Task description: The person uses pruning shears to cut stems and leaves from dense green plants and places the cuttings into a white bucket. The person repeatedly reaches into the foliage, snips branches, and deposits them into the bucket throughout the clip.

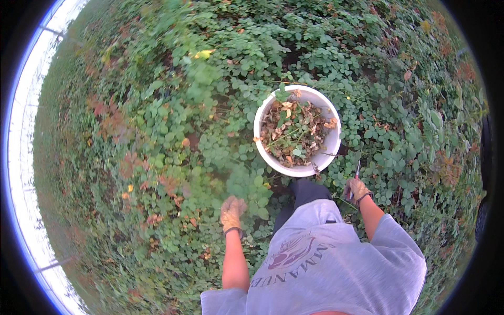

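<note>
My right hand (357,189), in a tan glove, grips a small cutting tool with a red handle (357,174), probably pruning shears. Its thin metal end points away from me, just right of and nearer to me than a white plastic bucket (258,126). Dry brown leaves (289,130) and some green cut stems lie inside the bucket. At the left, my gloved left hand (232,212) reaches among green leafy sprays (252,193) of rose-like shrubs. Blur and foliage leave it unclear whether its fingers hold a stem.
Dense rose-like foliage (165,130) surrounds the bucket and my legs on every side. Reddish leaves (112,118) and a few yellow ones show on the left. My dark trouser leg (313,193) is close to the bucket's near side. Bright sky lines the far left rim.
</note>
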### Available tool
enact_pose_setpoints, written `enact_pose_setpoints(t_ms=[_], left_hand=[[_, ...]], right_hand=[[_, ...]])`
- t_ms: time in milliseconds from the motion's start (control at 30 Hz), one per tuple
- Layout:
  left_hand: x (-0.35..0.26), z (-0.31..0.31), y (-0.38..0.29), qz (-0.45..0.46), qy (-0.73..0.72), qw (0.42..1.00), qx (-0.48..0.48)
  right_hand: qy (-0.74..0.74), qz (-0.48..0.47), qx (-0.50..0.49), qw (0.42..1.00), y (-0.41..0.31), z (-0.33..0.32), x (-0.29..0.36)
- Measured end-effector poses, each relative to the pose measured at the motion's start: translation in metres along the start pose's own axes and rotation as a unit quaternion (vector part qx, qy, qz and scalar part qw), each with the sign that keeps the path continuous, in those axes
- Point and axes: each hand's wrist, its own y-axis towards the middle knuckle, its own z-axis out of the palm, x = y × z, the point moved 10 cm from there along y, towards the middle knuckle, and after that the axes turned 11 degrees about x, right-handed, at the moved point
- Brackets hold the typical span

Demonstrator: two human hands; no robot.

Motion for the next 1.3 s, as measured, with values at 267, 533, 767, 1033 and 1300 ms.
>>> enact_pose_setpoints(t_ms=[267, 533, 767, 1033, 1300], left_hand=[[-0.032, 0.093, 0.179, -0.012, 0.084, 0.996, 0.034], [-0.015, 0.236, 0.332, -0.076, 0.465, 0.878, 0.086], [0.005, 0.171, 0.378, -0.102, 0.521, 0.848, -0.006], [-0.171, 0.282, 0.21, -0.039, 0.486, 0.872, -0.041], [-0.322, 0.313, 0.114, 0.06, 0.412, 0.906, -0.076]], right_hand=[[-0.023, -0.037, -0.072, 0.996, 0.2, -0.063, 0.073], [0.196, -0.033, -0.06, 0.978, 0.288, -0.091, 0.093], [0.157, 0.033, 0.023, 0.987, 0.268, -0.053, 0.134], [0.091, 0.028, -0.099, 0.991, 0.123, -0.131, 0.18], [0.124, -0.061, -0.165, 0.976, -0.031, -0.132, 0.339]])
